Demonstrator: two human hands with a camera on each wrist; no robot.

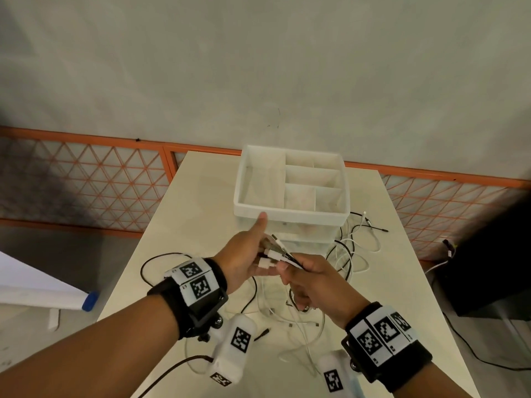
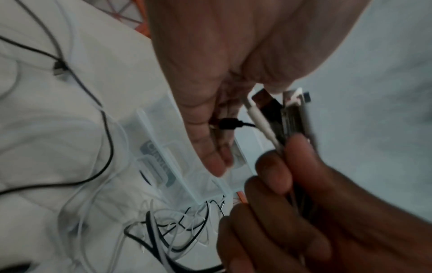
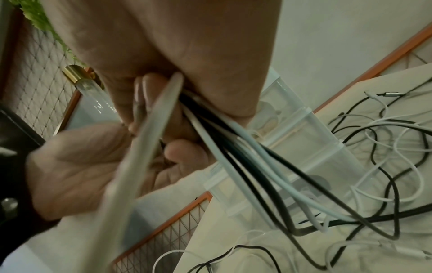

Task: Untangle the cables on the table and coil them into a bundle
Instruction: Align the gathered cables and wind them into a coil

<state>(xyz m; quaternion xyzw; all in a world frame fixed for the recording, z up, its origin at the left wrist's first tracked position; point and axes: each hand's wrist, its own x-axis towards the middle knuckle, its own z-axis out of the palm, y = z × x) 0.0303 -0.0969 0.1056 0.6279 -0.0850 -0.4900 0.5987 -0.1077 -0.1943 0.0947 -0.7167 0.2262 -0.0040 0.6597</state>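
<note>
Several black and white cables (image 1: 349,254) lie tangled on the cream table (image 1: 201,196). My right hand (image 1: 290,271) grips a bunch of them just behind their plug ends (image 1: 274,254), above the table. In the right wrist view the gripped strands (image 3: 233,144) fan down from the right hand (image 3: 187,55) to the tangle. My left hand (image 1: 253,254) is held against the plugs with its thumb stretched up and its fingers loose beneath them. The left wrist view shows the plugs (image 2: 290,114) between the left hand (image 2: 205,129) and the right hand's fingers (image 2: 280,166).
A white plastic organiser box (image 1: 290,216) with several compartments stands just behind the hands. More cable loops (image 1: 161,262) trail over the table's front and left. An orange mesh fence (image 1: 86,182) runs behind the table, and a black box (image 1: 488,268) stands at the right.
</note>
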